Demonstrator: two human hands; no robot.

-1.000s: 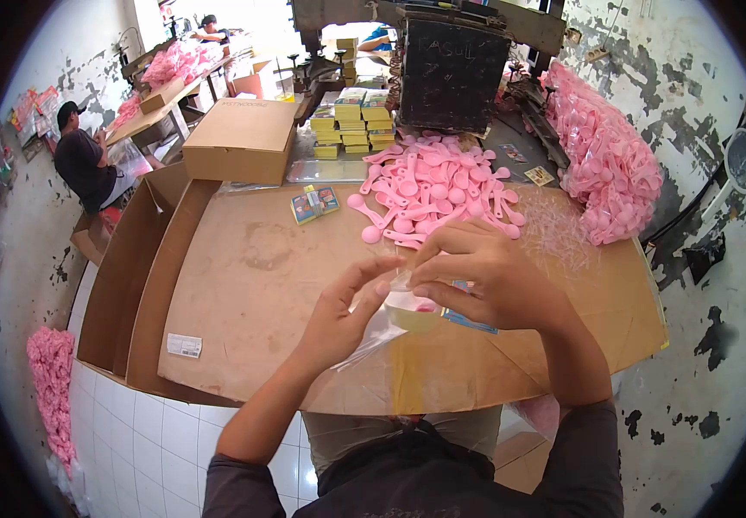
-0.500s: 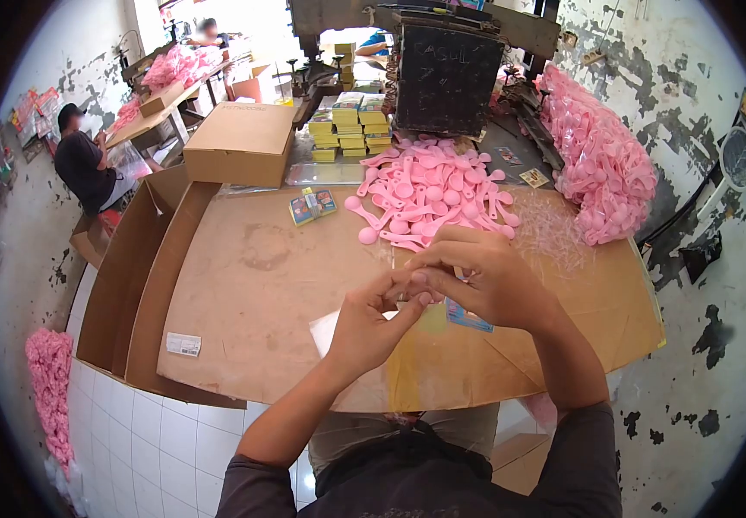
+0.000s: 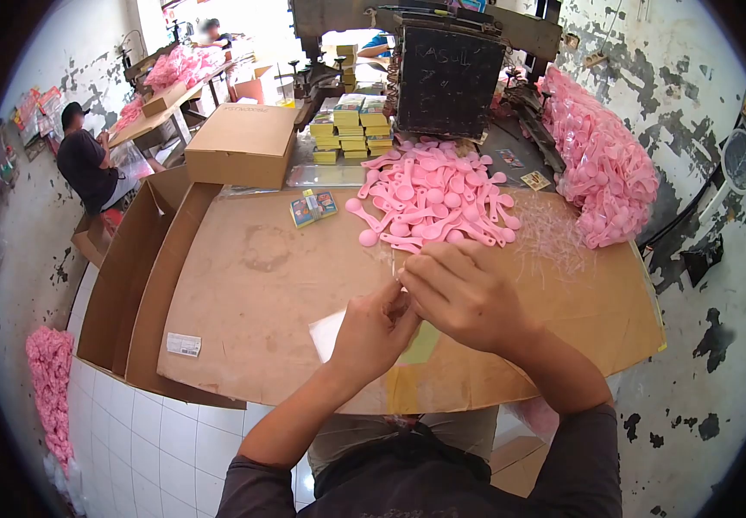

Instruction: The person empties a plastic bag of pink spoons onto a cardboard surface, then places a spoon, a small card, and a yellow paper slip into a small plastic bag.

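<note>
My left hand (image 3: 375,335) and my right hand (image 3: 464,298) meet over the front middle of the cardboard-covered table, fingertips pinched close together. Whatever they hold is hidden by the fingers. Beneath them lies a yellow-green flat piece (image 3: 422,343), partly covered by my hands. A white sheet (image 3: 327,335) pokes out left of my left hand. Just beyond the fingers spreads a heap of pink plastic scoops (image 3: 433,194). Thin clear strips (image 3: 554,233) are scattered to the right of the heap.
A banded stack of printed cards (image 3: 312,208) lies left of the scoops, with several card stacks (image 3: 351,125) behind. A closed carton (image 3: 239,142) and an open carton (image 3: 123,285) flank the left side. Bagged pink scoops (image 3: 602,160) stand at right. A person (image 3: 88,160) sits far left.
My right hand has turned and come down over my left fingertips. A blue printed card visible beneath it before no longer shows. More of the yellow-green piece is exposed.
</note>
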